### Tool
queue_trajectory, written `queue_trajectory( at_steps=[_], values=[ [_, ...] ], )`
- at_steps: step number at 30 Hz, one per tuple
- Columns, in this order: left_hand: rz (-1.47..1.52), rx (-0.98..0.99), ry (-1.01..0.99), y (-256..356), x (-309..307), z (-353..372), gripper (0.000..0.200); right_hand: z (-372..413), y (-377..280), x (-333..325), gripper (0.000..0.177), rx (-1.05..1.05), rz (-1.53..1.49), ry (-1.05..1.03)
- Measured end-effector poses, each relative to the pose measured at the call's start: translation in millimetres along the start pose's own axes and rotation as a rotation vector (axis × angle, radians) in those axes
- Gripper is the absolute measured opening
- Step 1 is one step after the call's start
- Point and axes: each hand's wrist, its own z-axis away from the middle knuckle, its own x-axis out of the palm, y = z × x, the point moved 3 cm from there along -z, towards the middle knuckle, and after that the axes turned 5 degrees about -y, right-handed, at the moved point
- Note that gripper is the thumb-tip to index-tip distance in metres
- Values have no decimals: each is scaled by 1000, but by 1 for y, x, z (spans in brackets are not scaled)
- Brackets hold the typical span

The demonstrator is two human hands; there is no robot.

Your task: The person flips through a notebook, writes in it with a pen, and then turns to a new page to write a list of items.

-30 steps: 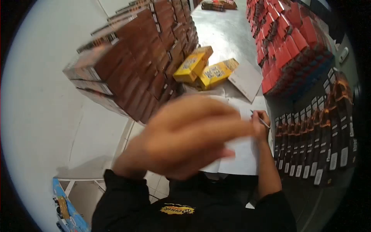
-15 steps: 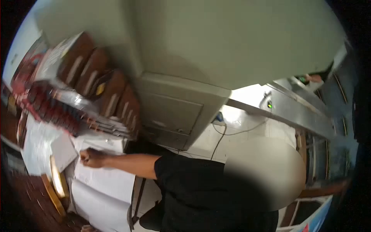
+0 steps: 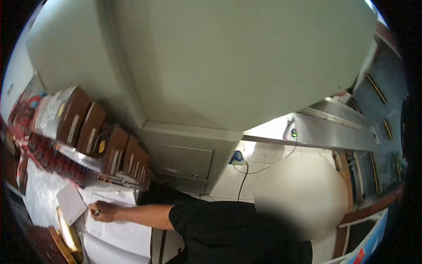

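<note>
Neither my left hand nor my right hand is in view. A co-worker in a black shirt (image 3: 228,229) leans over an open notebook (image 3: 127,235) with lined pages. The co-worker's hand (image 3: 104,211) is closed around a thin pen-like object and rests on the upper page. Beside that hand lies a small white pad (image 3: 71,203). A yellow-edged object (image 3: 68,229) sits below the pad, near the curled lower page.
Brown boxes (image 3: 94,127) stand stacked at the left, beside red packaged goods (image 3: 48,154). A large pale green cabinet (image 3: 228,66) fills the top. A blue plug (image 3: 237,157) and a dark cable lie on the tiled floor. Metal framing stands at the right.
The view has shifted, so the boxes, notebook and co-worker's arm appear lower. The co-worker's other hand, partly visible at the bottom edge before, is out of view.
</note>
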Motion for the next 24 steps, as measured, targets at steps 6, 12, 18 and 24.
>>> queue_trajectory(
  at_steps=[6, 12, 18, 24],
  values=[
    [-364, -210, 139, 33, 28, 14, 39, -6, 27, 11, 20, 75, -32, -103],
    [-793, -472, -263, -9, 68, 23, 111, -8, 6, -2, 21, -46, 60, -17],
    [-1089, -409, -421, -39, 79, 53, 102, -2, -13, -9, 22, -49, 132, -29],
    [-1010, -395, -460, -38, 79, 63, 86, 9, -25, -16, 23, -9, 145, -39]
  ],
)
